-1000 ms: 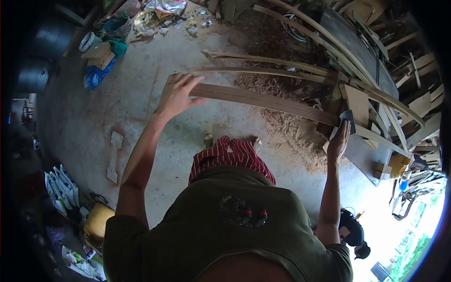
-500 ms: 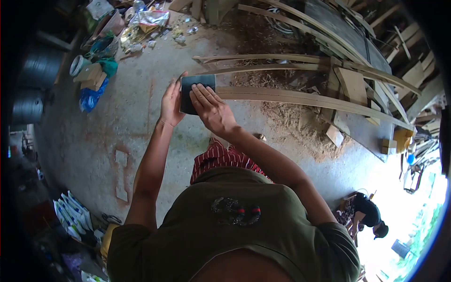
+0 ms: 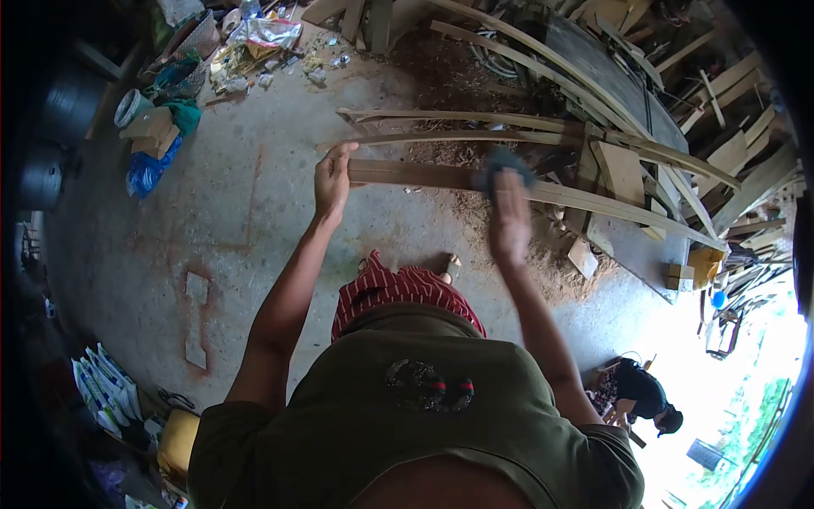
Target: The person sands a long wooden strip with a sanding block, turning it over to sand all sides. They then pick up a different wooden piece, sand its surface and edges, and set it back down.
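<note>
A long, gently curved wooden strip (image 3: pixel 398 173) runs from my left hand toward the right side of the room. At the strip's near-left end, my left hand (image 3: pixel 332 182) is closed around the tip with the thumb on top. My right hand (image 3: pixel 510 222), smeared by motion, presses a dark sheet of sandpaper (image 3: pixel 507 166) onto the strip farther along. Its fingers lie over the sheet, and the strip beneath it is hidden there. Just beyond are two more wooden strips (image 3: pixel 475 136), roughly parallel.
Shavings (image 3: pixel 543 246) cover the floor below the strips. Stacked boards (image 3: pixel 619 174) and a dark bench top (image 3: pixel 606 64) stand to the right. A crouching person (image 3: pixel 640 392) is at lower right. Cardboard boxes (image 3: pixel 151 131) and litter (image 3: pixel 263 38) lie at upper left.
My right hand has slid right along the strip with the sandpaper, away from my left hand. The left hand, earlier beside the sheet, now grips the strip's end.
</note>
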`<act>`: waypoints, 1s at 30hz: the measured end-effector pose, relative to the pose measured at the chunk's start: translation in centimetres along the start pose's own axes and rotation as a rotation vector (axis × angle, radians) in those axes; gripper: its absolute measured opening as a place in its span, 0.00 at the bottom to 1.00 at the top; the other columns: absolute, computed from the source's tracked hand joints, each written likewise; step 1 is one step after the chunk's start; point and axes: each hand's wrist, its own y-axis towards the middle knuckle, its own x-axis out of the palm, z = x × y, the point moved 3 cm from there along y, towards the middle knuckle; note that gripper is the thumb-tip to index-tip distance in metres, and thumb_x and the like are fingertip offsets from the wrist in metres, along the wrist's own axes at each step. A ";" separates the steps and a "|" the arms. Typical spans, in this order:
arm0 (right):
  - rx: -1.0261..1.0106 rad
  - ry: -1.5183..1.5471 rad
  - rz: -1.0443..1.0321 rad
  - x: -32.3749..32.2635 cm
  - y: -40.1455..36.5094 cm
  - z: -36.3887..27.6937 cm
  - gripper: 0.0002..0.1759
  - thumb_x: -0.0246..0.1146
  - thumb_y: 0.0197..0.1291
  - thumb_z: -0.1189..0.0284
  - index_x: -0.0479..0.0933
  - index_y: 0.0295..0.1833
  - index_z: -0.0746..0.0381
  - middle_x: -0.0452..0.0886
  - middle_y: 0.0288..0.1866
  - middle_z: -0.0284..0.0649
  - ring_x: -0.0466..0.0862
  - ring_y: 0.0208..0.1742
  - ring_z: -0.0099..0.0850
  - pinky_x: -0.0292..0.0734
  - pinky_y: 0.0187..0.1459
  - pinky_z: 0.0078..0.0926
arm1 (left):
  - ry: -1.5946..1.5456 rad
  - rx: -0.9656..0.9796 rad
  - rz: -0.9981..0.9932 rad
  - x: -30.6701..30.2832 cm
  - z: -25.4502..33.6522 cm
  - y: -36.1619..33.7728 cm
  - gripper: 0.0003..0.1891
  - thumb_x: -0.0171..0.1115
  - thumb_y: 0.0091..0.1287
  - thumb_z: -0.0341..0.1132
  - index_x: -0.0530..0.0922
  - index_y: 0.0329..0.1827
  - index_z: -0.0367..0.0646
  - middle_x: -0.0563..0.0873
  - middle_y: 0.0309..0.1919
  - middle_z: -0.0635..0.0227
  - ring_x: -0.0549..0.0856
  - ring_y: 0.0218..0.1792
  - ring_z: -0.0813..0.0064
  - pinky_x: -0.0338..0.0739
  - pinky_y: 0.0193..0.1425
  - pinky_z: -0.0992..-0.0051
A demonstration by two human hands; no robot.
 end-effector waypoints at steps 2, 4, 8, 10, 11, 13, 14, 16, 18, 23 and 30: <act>-0.197 0.173 -0.061 0.6 1.5 -7.6 0.33 0.51 0.63 0.79 0.61 0.75 0.68 0.60 0.79 0.54 0.58 0.81 0.46 0.51 0.81 0.43 | 0.038 0.038 -0.021 0.0 0.1 0.2 0.22 0.51 0.79 0.50 0.84 0.45 0.38 0.84 0.25 0.68 0.82 0.21 0.80 0.75 0.21 0.79; -0.303 0.091 -0.194 1.6 2.9 -12.0 0.33 0.51 0.64 0.77 0.59 0.76 0.67 0.57 0.81 0.51 0.53 0.83 0.42 0.45 0.82 0.38 | 0.203 0.060 0.078 0.2 0.8 0.3 0.23 0.53 0.78 0.51 0.85 0.40 0.39 0.82 0.20 0.70 0.80 0.18 0.83 0.70 0.20 0.80; -0.322 -0.117 -0.292 1.1 2.4 -6.1 0.36 0.49 0.61 0.79 0.58 0.77 0.66 0.55 0.82 0.46 0.52 0.83 0.39 0.46 0.82 0.37 | 0.221 0.124 0.127 0.1 0.9 0.6 0.23 0.55 0.77 0.52 0.87 0.40 0.41 0.82 0.20 0.72 0.79 0.18 0.84 0.70 0.22 0.80; -0.052 -0.088 -0.288 -1.9 2.0 2.0 0.36 0.47 0.60 0.82 0.59 0.77 0.63 0.57 0.81 0.46 0.56 0.82 0.37 0.49 0.81 0.36 | 0.224 0.122 0.139 0.0 0.3 0.5 0.23 0.54 0.77 0.53 0.87 0.41 0.41 0.82 0.21 0.72 0.79 0.20 0.84 0.71 0.21 0.78; 0.347 0.222 -0.398 -4.1 2.3 6.0 0.32 0.47 0.63 0.80 0.61 0.75 0.63 0.61 0.79 0.47 0.60 0.80 0.39 0.57 0.79 0.37 | 0.251 0.105 0.131 -0.2 -0.3 0.5 0.24 0.53 0.78 0.52 0.87 0.41 0.40 0.84 0.24 0.71 0.80 0.22 0.82 0.73 0.25 0.76; 0.203 -0.292 -0.308 -5.1 1.8 15.5 0.23 0.49 0.65 0.78 0.72 0.66 0.63 0.77 0.65 0.49 0.78 0.66 0.40 0.75 0.64 0.38 | 0.278 0.093 0.131 -0.6 -1.0 0.6 0.24 0.53 0.78 0.51 0.86 0.41 0.38 0.86 0.28 0.70 0.80 0.25 0.80 0.75 0.29 0.75; 0.378 -0.273 -0.423 -6.7 2.6 17.2 0.21 0.50 0.65 0.77 0.75 0.63 0.62 0.82 0.59 0.49 0.83 0.60 0.40 0.81 0.58 0.38 | 0.307 0.145 0.148 -0.8 -1.1 0.5 0.23 0.52 0.79 0.50 0.86 0.43 0.38 0.86 0.29 0.69 0.81 0.27 0.80 0.75 0.33 0.74; 0.318 -0.364 -0.584 -8.7 5.9 12.2 0.19 0.52 0.64 0.76 0.77 0.60 0.62 0.84 0.55 0.49 0.85 0.54 0.40 0.82 0.52 0.37 | 0.337 0.192 0.160 -0.6 -1.2 0.0 0.23 0.51 0.79 0.48 0.86 0.44 0.37 0.86 0.30 0.68 0.81 0.30 0.79 0.75 0.37 0.73; -0.105 -0.241 -0.525 -4.1 5.2 13.1 0.17 0.56 0.62 0.74 0.81 0.55 0.60 0.85 0.48 0.46 0.86 0.45 0.39 0.82 0.42 0.32 | 0.280 0.282 0.244 -0.1 -0.6 -0.5 0.22 0.47 0.81 0.43 0.85 0.46 0.35 0.87 0.34 0.65 0.82 0.38 0.76 0.75 0.48 0.73; -0.323 -0.014 -0.605 3.6 10.2 -9.5 0.10 0.56 0.61 0.70 0.81 0.40 0.62 0.87 0.36 0.50 0.89 0.34 0.43 0.86 0.36 0.41 | 0.179 0.410 0.282 0.1 -0.4 -0.3 0.22 0.44 0.81 0.40 0.85 0.47 0.33 0.88 0.41 0.62 0.83 0.44 0.74 0.74 0.54 0.74; -0.216 -0.044 -0.560 -1.2 4.6 -0.3 0.25 0.52 0.62 0.80 0.72 0.66 0.65 0.80 0.62 0.47 0.82 0.61 0.38 0.79 0.61 0.34 | 0.394 0.201 0.243 -0.9 -0.3 -0.8 0.23 0.44 0.81 0.43 0.85 0.48 0.35 0.89 0.41 0.61 0.83 0.44 0.72 0.76 0.51 0.72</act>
